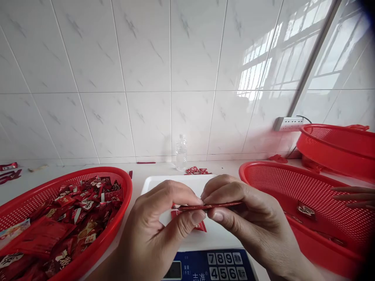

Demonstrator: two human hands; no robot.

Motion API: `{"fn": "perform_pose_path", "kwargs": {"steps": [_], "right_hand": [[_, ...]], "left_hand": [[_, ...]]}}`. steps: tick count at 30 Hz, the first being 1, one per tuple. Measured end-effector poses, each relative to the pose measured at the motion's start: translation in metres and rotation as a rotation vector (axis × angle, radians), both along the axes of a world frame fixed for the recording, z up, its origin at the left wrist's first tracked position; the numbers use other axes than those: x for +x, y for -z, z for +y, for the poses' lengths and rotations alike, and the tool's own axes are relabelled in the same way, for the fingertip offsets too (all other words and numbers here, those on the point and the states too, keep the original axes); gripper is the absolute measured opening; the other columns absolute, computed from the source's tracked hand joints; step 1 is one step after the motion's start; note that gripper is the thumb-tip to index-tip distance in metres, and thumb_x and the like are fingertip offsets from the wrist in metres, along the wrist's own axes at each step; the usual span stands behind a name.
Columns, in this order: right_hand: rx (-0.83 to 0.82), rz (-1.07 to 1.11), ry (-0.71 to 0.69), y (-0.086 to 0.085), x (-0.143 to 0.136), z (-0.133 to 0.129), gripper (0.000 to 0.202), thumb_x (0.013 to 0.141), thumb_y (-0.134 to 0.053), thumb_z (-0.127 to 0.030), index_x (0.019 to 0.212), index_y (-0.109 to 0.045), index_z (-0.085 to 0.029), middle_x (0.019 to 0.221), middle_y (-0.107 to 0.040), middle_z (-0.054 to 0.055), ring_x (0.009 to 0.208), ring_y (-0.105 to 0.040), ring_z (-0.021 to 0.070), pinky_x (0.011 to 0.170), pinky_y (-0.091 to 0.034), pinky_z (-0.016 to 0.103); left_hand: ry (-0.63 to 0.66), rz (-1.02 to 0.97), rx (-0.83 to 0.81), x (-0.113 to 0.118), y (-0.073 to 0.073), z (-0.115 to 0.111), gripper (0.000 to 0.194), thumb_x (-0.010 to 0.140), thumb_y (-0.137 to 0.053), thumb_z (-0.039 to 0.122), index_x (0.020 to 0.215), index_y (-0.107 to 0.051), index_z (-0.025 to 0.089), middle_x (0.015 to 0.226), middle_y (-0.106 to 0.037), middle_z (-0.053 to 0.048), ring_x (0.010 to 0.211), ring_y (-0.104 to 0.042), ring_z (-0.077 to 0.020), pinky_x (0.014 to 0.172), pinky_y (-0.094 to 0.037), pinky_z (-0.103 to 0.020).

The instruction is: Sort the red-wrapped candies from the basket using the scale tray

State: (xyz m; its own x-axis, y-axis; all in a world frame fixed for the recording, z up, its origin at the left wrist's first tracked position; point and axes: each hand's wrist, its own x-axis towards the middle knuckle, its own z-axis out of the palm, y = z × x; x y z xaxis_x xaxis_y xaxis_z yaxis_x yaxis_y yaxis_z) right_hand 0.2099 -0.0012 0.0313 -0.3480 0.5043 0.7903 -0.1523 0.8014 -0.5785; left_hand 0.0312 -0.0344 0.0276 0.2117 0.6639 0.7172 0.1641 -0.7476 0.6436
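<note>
A thin red packet [190,208], seen almost edge-on, is pinched between both of my hands above the scale. My left hand [158,218] grips its left part with thumb and fingers. On the other side my right hand [254,218] has its thumb below and fingers on top, and the two thumbs nearly meet. Beneath the hands another red packet [201,226] lies on the white weighing plate [216,239], partly hidden. The scale's blue keypad [228,266] and part of its display [175,270] show in front.
At left stands a red basket [126,187] full of small red snack packets. The right basket [336,189] holds a few; another person's hand [356,197] reaches in. Behind are a plastic bottle [181,152], small packets [195,170], a power strip [289,124] and another basket [336,150].
</note>
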Motion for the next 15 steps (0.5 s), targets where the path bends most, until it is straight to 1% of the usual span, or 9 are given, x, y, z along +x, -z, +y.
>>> {"fn": "perform_pose_path", "kwargs": {"steps": [3, 5, 7, 10, 13, 15], "right_hand": [[0.011, -0.012, 0.014, -0.0013, 0.0012, -0.0018, 0.003, 0.088, -0.067, -0.023, 0.087, -0.069, -0.025, 0.078, -0.068, 0.002, 0.073, -0.063, 0.014, 0.062, -0.054, 0.026], [0.022, -0.026, 0.019, -0.0016, 0.0014, -0.0028, 0.005, 0.088, -0.067, -0.02, 0.087, -0.069, -0.025, 0.078, -0.068, 0.002, 0.074, -0.064, 0.0144, 0.062, -0.054, 0.027], [0.049, -0.035, 0.017, -0.0015, 0.0014, -0.0036, 0.009, 0.087, -0.066, -0.016, 0.088, -0.069, -0.025, 0.078, -0.068, 0.002, 0.074, -0.064, 0.0143, 0.063, -0.055, 0.027], [0.095, -0.041, 0.008, -0.0014, 0.0012, -0.0042, 0.012, 0.087, -0.066, -0.014, 0.089, -0.069, -0.025, 0.077, -0.068, 0.002, 0.074, -0.064, 0.0146, 0.066, -0.056, 0.029], [0.09, -0.028, 0.016, -0.0017, 0.0015, -0.0044, 0.008, 0.088, -0.065, -0.018, 0.087, -0.069, -0.025, 0.076, -0.069, 0.002, 0.073, -0.064, 0.0151, 0.066, -0.055, 0.03], [0.04, -0.027, 0.031, -0.002, 0.0022, -0.004, 0.003, 0.088, -0.067, -0.024, 0.086, -0.069, -0.025, 0.076, -0.069, 0.002, 0.073, -0.064, 0.0151, 0.064, -0.055, 0.029]], "left_hand": [[-0.015, 0.032, 0.086, 0.0008, -0.0016, -0.0031, 0.016, 0.089, -0.061, 0.012, 0.094, -0.066, 0.026, 0.085, -0.067, 0.002, 0.081, -0.064, -0.0127, 0.071, -0.053, -0.023], [-0.054, 0.044, 0.143, 0.0026, -0.0028, -0.005, 0.019, 0.088, -0.061, 0.01, 0.095, -0.066, 0.027, 0.085, -0.068, 0.001, 0.08, -0.064, -0.014, 0.071, -0.054, -0.024], [-0.096, 0.05, 0.187, 0.0043, -0.0035, -0.0066, 0.021, 0.087, -0.061, 0.009, 0.095, -0.067, 0.027, 0.084, -0.069, 0.0, 0.08, -0.065, -0.0153, 0.071, -0.054, -0.026], [-0.124, 0.054, 0.23, 0.0055, -0.0032, -0.0077, 0.021, 0.086, -0.063, 0.008, 0.094, -0.068, 0.027, 0.081, -0.069, 0.0, 0.077, -0.065, -0.0155, 0.07, -0.054, -0.027], [-0.139, 0.026, 0.215, 0.0053, -0.0014, -0.0062, 0.018, 0.085, -0.065, 0.01, 0.091, -0.068, 0.027, 0.079, -0.069, 0.001, 0.075, -0.065, -0.0142, 0.069, -0.054, -0.025], [-0.155, -0.014, 0.188, 0.0051, -0.0006, -0.0035, 0.015, 0.085, -0.067, 0.013, 0.09, -0.068, 0.027, 0.078, -0.068, 0.002, 0.074, -0.065, -0.0125, 0.067, -0.053, -0.022]]}}
